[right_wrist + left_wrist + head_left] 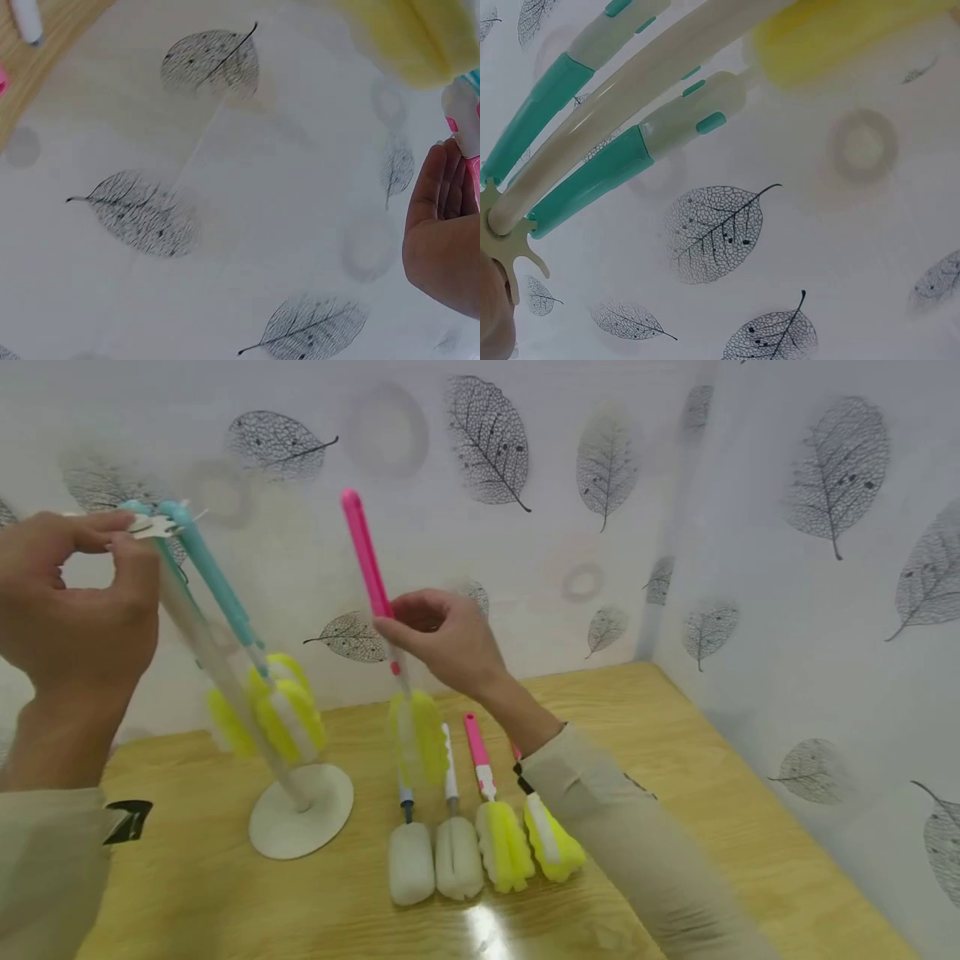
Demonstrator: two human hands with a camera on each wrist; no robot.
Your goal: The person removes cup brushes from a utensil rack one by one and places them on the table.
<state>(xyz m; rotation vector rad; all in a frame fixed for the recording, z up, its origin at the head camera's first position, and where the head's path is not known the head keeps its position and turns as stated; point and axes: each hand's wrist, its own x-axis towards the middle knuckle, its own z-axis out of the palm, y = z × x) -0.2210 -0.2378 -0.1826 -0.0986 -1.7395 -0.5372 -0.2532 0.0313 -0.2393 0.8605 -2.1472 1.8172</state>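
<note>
In the head view my left hand (82, 602) pinches the hooked top plate (155, 527) of a cream stand (213, 652). The stand leans, its round base (273, 827) at table level. Teal-handled sponge brushes (217, 581) hang from the plate, their yellow-and-white heads downward. My right hand (453, 639) holds a pink-handled sponge brush (365, 552) between thumb and fingers, right of the stand. Its handle points up and its yellow head hangs over the table. The left wrist view shows the plate's hooks (525, 262) close up, with a fingertip at its edge.
On the wooden table (360, 927) several sponge brushes lie in a row: two with white heads (411, 864), then a pink-handled yellow one (506, 847) and another yellow one (551, 839) partly behind my right sleeve. A leaf-patterned wall (540, 560) stands behind the table.
</note>
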